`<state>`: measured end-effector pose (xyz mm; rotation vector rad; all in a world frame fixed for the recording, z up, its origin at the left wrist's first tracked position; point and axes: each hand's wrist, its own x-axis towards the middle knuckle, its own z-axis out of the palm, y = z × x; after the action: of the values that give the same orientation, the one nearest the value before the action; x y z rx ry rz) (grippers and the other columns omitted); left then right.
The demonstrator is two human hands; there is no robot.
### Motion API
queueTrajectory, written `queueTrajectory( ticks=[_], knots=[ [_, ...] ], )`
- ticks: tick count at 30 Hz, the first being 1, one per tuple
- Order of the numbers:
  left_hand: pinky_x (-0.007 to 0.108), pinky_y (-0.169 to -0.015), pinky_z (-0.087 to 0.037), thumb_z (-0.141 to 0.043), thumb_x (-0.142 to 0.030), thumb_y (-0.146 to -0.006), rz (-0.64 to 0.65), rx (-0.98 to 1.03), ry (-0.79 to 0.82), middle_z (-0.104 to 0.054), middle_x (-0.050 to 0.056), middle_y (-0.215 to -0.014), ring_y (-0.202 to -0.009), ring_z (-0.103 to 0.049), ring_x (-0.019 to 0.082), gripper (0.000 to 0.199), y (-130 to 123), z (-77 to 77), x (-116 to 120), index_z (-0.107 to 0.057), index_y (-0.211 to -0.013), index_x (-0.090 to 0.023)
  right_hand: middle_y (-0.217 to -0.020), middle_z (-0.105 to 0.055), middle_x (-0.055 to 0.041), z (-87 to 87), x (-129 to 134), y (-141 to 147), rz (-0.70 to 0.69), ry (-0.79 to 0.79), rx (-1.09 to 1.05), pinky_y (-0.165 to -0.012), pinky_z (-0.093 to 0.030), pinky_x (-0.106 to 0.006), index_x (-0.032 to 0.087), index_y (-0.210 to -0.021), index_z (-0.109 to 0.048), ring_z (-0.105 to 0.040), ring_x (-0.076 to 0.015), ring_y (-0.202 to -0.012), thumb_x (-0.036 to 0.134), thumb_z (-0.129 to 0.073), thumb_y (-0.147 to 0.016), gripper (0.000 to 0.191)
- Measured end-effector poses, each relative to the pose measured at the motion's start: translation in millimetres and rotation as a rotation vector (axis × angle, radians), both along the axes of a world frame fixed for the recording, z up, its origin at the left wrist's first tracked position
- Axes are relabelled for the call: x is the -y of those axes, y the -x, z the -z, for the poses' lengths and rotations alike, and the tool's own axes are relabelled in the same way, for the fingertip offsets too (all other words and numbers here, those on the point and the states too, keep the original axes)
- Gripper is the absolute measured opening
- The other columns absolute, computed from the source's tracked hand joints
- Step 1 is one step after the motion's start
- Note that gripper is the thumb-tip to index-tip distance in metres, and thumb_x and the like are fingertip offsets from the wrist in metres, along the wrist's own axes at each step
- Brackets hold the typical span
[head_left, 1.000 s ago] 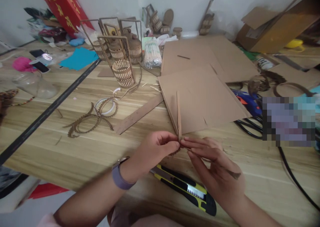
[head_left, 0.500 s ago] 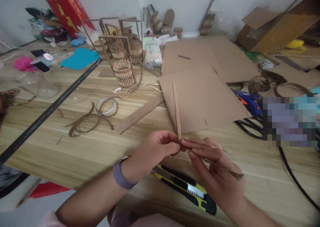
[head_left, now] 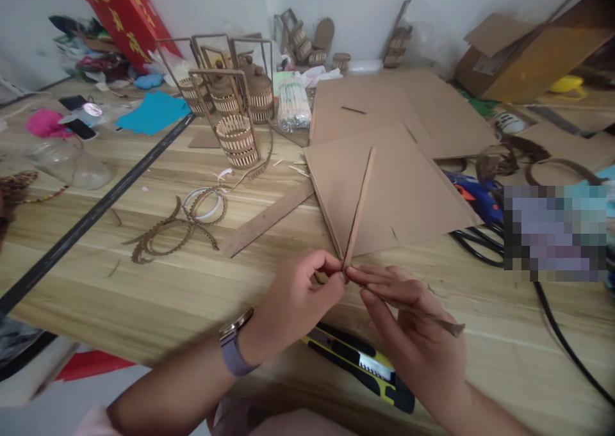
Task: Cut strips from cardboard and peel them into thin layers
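Observation:
Between my two hands is a narrow cardboard strip [head_left: 361, 205], its long free end pointing up and slightly right over the cardboard sheet. My left hand [head_left: 307, 289], with a watch on the wrist, pinches the strip's lower end between thumb and fingers. Close against it, my right hand [head_left: 408, 314] holds the same strip between thumb and straightened fingers. A thin tail of strip [head_left: 451, 326] passes out beyond the right hand's fingers. The bend at the fingertips is mostly hidden. Below the hands lies a yellow and black utility knife [head_left: 365, 362].
Cardboard sheets [head_left: 394, 193] lie ahead. Curled cardboard strips [head_left: 158, 237] and a flat cardboard piece [head_left: 269, 220] are to the left. Small stick-and-cardboard baskets [head_left: 237, 141] with tall handles stand behind, beside a bag of sticks [head_left: 293, 106]. A black cable [head_left: 552, 321] runs down the right.
The strip's free end has swung from leaning left to leaning right. My left wrist has turned, showing more of the watch face. My right hand has barely moved.

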<state>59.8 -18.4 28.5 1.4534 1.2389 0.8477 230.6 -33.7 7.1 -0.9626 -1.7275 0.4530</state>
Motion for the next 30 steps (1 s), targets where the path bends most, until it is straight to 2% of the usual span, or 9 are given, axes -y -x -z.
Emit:
queueTrajectory(
  ticks=[5,12,19,23,26,30],
  knots=[
    [0.022,-0.065,-0.043,-0.057,-0.024,-0.086,-0.008,-0.070,-0.053,-0.064,0.000,-0.083,-0.079,-0.058,0.014,0.008,0,1.8,2,-0.063,-0.085,-0.019,-0.096,-0.078,-0.0012,-1.5,-2,2,-0.019,0.110,-0.098,-0.081,-0.062,-0.036,0.027,-0.092,-0.062,-0.074,-0.0192,-0.096,0.011,-0.060,-0.089,0.016],
    [0.024,-0.069,-0.042,-0.056,-0.015,-0.079,-0.051,-0.164,-0.137,-0.059,-0.002,-0.077,-0.075,-0.055,0.013,0.005,-1,3.7,0,-0.058,-0.075,-0.019,-0.087,-0.077,-0.0003,-3.0,-4,0,0.010,0.224,-0.103,-0.074,-0.063,-0.025,0.026,-0.086,-0.070,-0.075,-0.0160,-0.084,0.019,-0.064,-0.089,0.010],
    [0.026,-0.072,-0.044,-0.057,-0.015,-0.084,-0.027,-0.252,-0.247,-0.064,0.001,-0.084,-0.079,-0.057,0.016,0.009,-2,2.8,1,-0.064,-0.087,-0.019,-0.081,-0.076,-0.0024,-3.6,-11,-5,0.030,0.291,-0.113,-0.067,-0.062,-0.025,0.024,-0.083,-0.075,-0.074,-0.0169,-0.075,0.029,-0.064,-0.090,0.013],
    [0.027,-0.073,-0.044,-0.055,-0.012,-0.086,-0.006,-0.282,-0.322,-0.066,0.002,-0.083,-0.081,-0.060,0.017,0.014,-3,2.6,1,-0.067,-0.090,-0.018,-0.091,-0.077,-0.0028,-1.6,-11,-5,0.019,0.151,-0.054,-0.075,-0.062,-0.030,0.025,-0.087,-0.067,-0.075,-0.0184,-0.086,0.020,-0.063,-0.090,0.007],
    [0.027,-0.071,-0.043,-0.055,-0.010,-0.087,-0.003,-0.302,-0.336,-0.065,0.002,-0.080,-0.078,-0.059,0.017,0.014,-4,2.2,0,-0.067,-0.086,-0.017,-0.102,-0.077,-0.0023,-0.7,-10,-5,-0.006,-0.021,0.059,-0.083,-0.060,-0.037,0.027,-0.095,-0.062,-0.073,-0.0200,-0.099,0.012,-0.062,-0.088,0.017],
    [0.028,-0.071,-0.043,-0.052,-0.014,-0.090,0.008,-0.325,-0.341,-0.065,0.004,-0.081,-0.080,-0.060,0.018,0.015,-4,3.6,1,-0.066,-0.085,-0.017,-0.102,-0.078,-0.0023,0.3,-9,-5,-0.009,-0.114,0.175,-0.083,-0.057,-0.040,0.027,-0.104,-0.060,-0.073,-0.0208,-0.097,0.010,-0.059,-0.089,0.023]
  ],
)
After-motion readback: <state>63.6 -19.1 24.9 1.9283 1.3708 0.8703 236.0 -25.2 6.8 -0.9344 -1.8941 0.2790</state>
